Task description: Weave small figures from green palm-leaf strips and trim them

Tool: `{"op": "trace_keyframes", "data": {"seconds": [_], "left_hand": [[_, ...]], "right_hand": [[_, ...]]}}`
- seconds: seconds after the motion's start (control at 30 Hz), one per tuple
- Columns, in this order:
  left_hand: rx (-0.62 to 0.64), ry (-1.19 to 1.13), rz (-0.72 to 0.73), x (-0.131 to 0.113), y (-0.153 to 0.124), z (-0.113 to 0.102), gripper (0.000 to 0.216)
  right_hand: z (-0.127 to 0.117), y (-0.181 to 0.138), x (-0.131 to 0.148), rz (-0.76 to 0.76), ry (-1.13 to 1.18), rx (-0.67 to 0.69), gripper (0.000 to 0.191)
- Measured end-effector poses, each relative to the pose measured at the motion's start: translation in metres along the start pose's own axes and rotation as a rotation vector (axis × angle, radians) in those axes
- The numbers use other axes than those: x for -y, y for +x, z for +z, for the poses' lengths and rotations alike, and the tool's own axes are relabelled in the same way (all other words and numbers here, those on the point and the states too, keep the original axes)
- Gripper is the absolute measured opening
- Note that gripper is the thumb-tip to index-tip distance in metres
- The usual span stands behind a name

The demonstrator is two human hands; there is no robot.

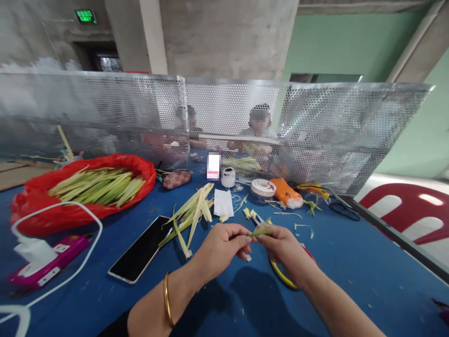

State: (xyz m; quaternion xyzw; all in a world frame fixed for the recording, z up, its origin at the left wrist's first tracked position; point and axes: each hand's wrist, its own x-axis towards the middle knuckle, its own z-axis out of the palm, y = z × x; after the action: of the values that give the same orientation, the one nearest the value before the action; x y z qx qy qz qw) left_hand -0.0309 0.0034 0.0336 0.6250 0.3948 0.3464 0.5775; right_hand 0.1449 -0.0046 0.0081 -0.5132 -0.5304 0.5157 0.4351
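My left hand (226,241) and my right hand (280,243) meet above the blue table, fingers pinched on a small piece of green leaf (261,230). The left fingertips close on its left end, and the right thumb and fingers grip its other end. Under my right hand lie scissors (286,277) with yellow and red handles, partly hidden by the hand. To the left, a loose bundle of pale green leaf strips (192,210) rests partly over a dark-screened phone (142,250). Small yellowish leaf bits (249,214) sit just beyond my fingers.
A red plastic bag (35,196) full of leaf strips stands left, near a purple power strip (52,262) with a white cable. Behind my hands are a thread spool (228,177), tape roll (263,188) and orange packet (286,193). A perforated metal screen (224,107) separates two people opposite.
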Motion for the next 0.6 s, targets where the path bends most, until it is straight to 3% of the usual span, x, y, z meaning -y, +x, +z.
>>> {"op": "trace_keyframes", "data": {"seconds": [0.1,0.2,0.3,0.37,0.47,0.6], "left_hand": [[-0.154,0.022,0.027,0.001,0.002,0.000,0.015],[-0.270,0.105,0.056,0.005,0.004,0.000,0.016],[-0.294,0.224,0.088,0.012,0.005,0.002,0.015],[-0.263,0.327,0.107,0.014,0.003,0.003,0.014],[-0.113,0.462,0.121,0.012,-0.001,0.003,0.014],[0.146,0.311,0.021,0.005,-0.005,0.003,0.013]], "right_hand": [[0.014,-0.008,-0.004,-0.238,-0.282,-0.170,0.025],[0.023,-0.018,-0.010,-0.540,-0.717,-0.266,0.023],[0.024,-0.025,-0.012,-0.838,-1.061,-0.282,0.026],[0.021,-0.027,-0.008,-0.932,-1.158,-0.274,0.027],[0.011,-0.026,0.002,-0.868,-1.105,-0.174,0.026],[-0.006,-0.018,0.014,-0.479,-0.735,-0.017,0.020]]}}
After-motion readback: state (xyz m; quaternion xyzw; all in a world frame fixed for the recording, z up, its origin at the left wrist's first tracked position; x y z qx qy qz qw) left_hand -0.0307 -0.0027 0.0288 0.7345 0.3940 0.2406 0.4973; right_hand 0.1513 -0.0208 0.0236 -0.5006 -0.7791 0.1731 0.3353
